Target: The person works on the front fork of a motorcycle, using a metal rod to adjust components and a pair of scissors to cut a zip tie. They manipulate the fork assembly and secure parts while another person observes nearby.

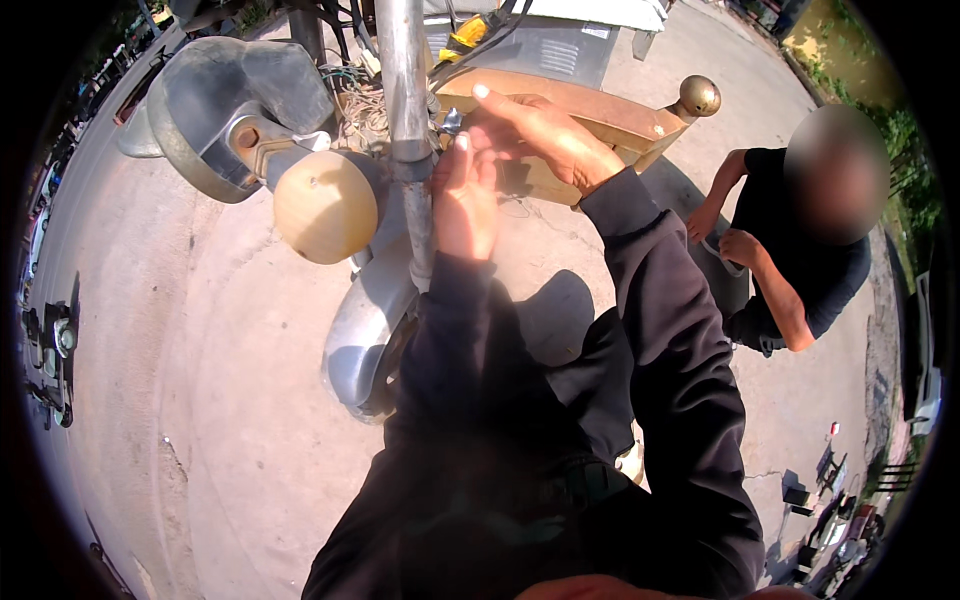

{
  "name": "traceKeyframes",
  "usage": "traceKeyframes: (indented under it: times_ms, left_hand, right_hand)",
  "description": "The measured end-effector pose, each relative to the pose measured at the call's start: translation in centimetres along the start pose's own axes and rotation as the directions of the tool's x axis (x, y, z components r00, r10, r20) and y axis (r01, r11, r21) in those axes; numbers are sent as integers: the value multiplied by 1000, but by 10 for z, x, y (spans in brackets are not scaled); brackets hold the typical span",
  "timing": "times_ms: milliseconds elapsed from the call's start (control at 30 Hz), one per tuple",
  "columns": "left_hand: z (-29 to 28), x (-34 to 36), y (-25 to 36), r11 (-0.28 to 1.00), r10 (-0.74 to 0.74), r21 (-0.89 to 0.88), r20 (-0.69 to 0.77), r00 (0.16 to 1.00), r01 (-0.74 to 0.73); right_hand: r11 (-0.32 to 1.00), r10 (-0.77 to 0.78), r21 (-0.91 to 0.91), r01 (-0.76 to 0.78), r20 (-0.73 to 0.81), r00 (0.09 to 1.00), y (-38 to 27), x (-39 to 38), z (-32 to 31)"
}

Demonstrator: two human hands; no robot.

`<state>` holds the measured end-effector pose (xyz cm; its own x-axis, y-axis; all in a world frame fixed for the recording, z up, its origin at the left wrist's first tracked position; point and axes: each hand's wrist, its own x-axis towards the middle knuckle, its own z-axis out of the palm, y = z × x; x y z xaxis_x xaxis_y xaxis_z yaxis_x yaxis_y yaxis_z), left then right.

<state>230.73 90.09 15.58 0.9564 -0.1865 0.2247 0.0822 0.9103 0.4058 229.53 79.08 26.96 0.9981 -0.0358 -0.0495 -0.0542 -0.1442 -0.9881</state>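
My left hand (466,205) is raised beside an upright metal pole (402,80), its thumb and fingers pointing up and slightly apart. Just beyond it, my right hand (552,138) reaches in from the right with its thumb stretched out to the left. The right fingers lie partly in shadow close to the left fingertips. Nothing shows clearly in either hand. A small shiny piece (452,121) sits by the pole next to my fingers; its kind is unclear. Behind the hands runs a tan wooden board (570,105) with a round metal knob (700,96) at its end.
Left of the pole are tangled wires (365,115), a cream rounded cover (326,207) and a large grey casing (240,110). A silver wheel guard (365,340) stands below. A yellow-handled tool (465,37) lies behind. At right, a person in black (800,230) bends forward.
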Motion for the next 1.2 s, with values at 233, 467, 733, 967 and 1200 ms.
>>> traceKeyframes:
  times_ms: [233, 467, 733, 967, 1200]
  left_hand:
    - [0, 0, -2, 999, 19, -31, -17, 1000, -20]
    - [-12, 3, -1, 990, -24, -138, 70, 997, 33]
    - [-25, 10, 3, 997, -83, -7, -34, 996, 83]
    - [-45, 18, -3, 957, -221, -102, 342, 913, 270]
    - [-24, 10, -9, 997, -29, 69, -40, 999, 32]
  right_hand:
    - [999, -27, 42, 23, 90, 996, 9, 18, 9]
    - [990, -102, 100, 97, 45, 994, 12, 9, 13]
    - [565, -736, -624, 541, -85, 671, 24, -6, 40]
    - [91, -866, -935, 342, 96, 491, 38, -9, 54]
    - [523, -629, -717, 460, 40, 777, 8, 9, 20]
